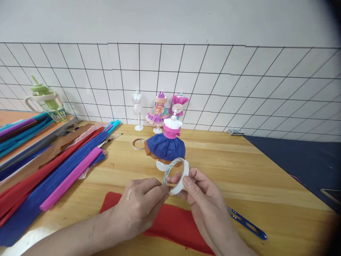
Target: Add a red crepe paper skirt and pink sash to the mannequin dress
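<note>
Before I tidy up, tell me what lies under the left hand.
Below the left hand, a red sheet shows on either side, lying on the wooden table; the part covered by the hand cannot be seen.

White, black-gridded wall (211,81): stands beyond the grip; plain pale upper wall (170,21): continues higher; wood-grain tabletop (229,165): extends beneath.

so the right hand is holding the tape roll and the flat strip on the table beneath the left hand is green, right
Not green: the head view shows the flat strip beneath the left hand is red. The right hand is indeed holding the tape roll.
</note>
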The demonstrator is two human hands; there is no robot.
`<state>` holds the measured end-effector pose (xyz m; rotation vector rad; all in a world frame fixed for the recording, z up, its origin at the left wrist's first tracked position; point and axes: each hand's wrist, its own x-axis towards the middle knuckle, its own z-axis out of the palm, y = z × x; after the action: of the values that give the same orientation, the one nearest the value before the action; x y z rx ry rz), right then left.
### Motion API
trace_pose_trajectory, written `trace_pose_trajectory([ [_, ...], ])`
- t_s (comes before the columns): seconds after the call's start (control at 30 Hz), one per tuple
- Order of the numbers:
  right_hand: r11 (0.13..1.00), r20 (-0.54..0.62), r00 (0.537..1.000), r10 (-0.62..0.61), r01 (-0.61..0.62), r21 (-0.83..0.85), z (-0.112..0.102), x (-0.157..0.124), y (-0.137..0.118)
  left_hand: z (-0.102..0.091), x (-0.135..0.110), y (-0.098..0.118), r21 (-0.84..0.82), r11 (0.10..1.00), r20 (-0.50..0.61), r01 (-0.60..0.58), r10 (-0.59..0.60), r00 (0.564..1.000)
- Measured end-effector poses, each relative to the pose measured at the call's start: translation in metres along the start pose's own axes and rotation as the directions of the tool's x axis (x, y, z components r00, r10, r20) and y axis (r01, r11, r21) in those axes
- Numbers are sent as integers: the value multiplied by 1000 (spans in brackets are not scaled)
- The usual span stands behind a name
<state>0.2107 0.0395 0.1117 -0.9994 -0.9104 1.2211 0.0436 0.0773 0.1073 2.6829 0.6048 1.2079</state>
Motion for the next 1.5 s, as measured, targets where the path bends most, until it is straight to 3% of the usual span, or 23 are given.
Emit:
trace_pose_trajectory([
  [0.17,993,-17,999,-47,45,-111,-2,6,2,0,-1,0,162,986,20,-42,39,999],
  [0.33,976,96,995,1,20,-216,-4,14,10,0,-2,2,254,962,94,-99,78,993],
  [0.4,979,159,986,43,-10,-201,-4,13,12,-1,-1,3,168,985,136,-35,12,991],
  [0.47,981,227,970,89,-46,-187,-4,11,12,-3,3,4,1,991,188,137,-135,973],
  [0.53,979,305,944,126,-68,-193,-4,9,10,-7,8,5,-191,915,294,354,-291,910],
  [0.63,956,394,902,176,-61,-286,-4,7,4,-14,13,5,-340,746,467,573,-394,791],
  [0.77,851,447,871,205,67,-520,-6,7,-7,-22,15,1,-331,635,535,698,-483,693],
  [0.93,660,450,883,133,260,-705,-15,7,-14,-31,19,-7,-295,568,612,769,-506,608],
  [1.13,483,474,880,9,412,-773,-20,5,-13,-25,16,-19,-332,510,636,793,-499,588],
  [1.33,413,588,807,-65,558,-720,-17,6,-17,-15,14,-23,-362,478,612,800,-525,591],
  [1.4,417,603,795,-68,572,-706,-18,7,-16,-14,14,-25,-365,499,588,786,-531,610],
  [1.5,451,595,802,-44,548,-705,-22,8,-14,-14,15,-29,-406,570,505,714,-512,695],
])
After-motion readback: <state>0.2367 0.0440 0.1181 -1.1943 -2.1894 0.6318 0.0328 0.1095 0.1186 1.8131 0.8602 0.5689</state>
